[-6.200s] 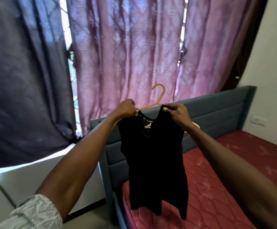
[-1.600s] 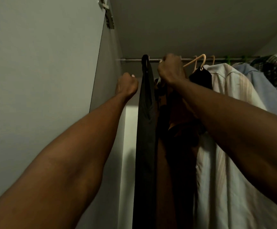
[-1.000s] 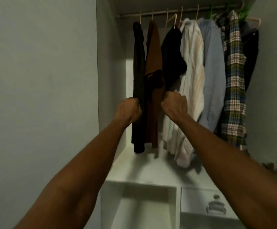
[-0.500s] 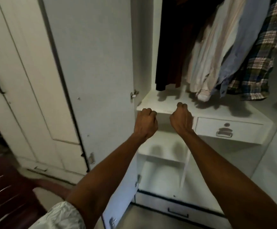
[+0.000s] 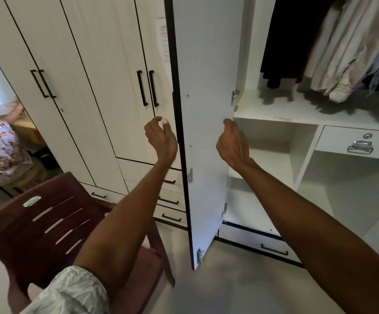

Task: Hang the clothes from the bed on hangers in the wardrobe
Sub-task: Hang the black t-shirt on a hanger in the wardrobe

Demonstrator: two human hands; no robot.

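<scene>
Head view shows my left hand (image 5: pixel 161 138) and right hand (image 5: pixel 233 143) empty, fingers loose, flanking the wardrobe door (image 5: pixel 206 109). Hanging clothes (image 5: pixel 333 41) look soft and light; I judge shoulders the best hold.

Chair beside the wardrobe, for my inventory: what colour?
Dark maroon chair, seen in the head view.

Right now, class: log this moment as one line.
left hand: empty, open | right hand: empty, open | wardrobe door: open | clothes: hanging

Wardrobe door (image 5: pixel 206 109) smooth matt white laminate, dark edging; hinges (image 5: pixel 235 96) shiny metal; chair (image 5: pixel 55 225) glossy maroon plastic; hanging clothes (image 5: pixel 333 41) soft cloth; drawer handle (image 5: pixel 360 147) chrome.
</scene>
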